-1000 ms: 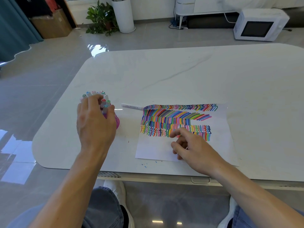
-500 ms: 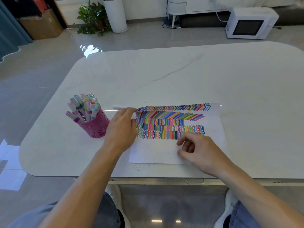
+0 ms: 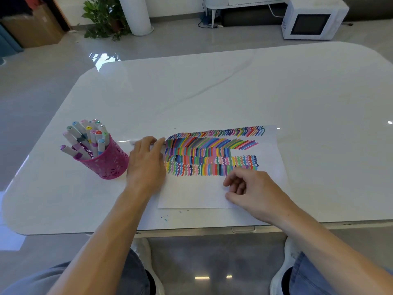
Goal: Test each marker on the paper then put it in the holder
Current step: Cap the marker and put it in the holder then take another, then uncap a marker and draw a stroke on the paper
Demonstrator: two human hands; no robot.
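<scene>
A pink perforated holder (image 3: 107, 163) stands on the white table's left side with several capped markers (image 3: 89, 136) leaning in it. Right of it lies a sheet of paper (image 3: 197, 192) filled with rows of coloured test strokes in its upper half. One white marker (image 3: 133, 142) lies on the table between holder and paper. My left hand (image 3: 146, 162) covers most of it, fingertips and thumb curled round its barrel, and only its left end shows. My right hand (image 3: 253, 189) rests on the paper's lower right, fingers loosely curled, holding nothing.
The white table (image 3: 234, 92) stretches far beyond the paper. Small blue ink specks (image 3: 164, 218) dot its front edge. On the floor behind are a white microwave (image 3: 312, 20), a potted plant (image 3: 104, 18) and a cardboard box (image 3: 32, 28).
My left hand left the holder, moved right to the lying marker and closed on it. The right hand stayed on the paper. The camera view shifted slightly.
</scene>
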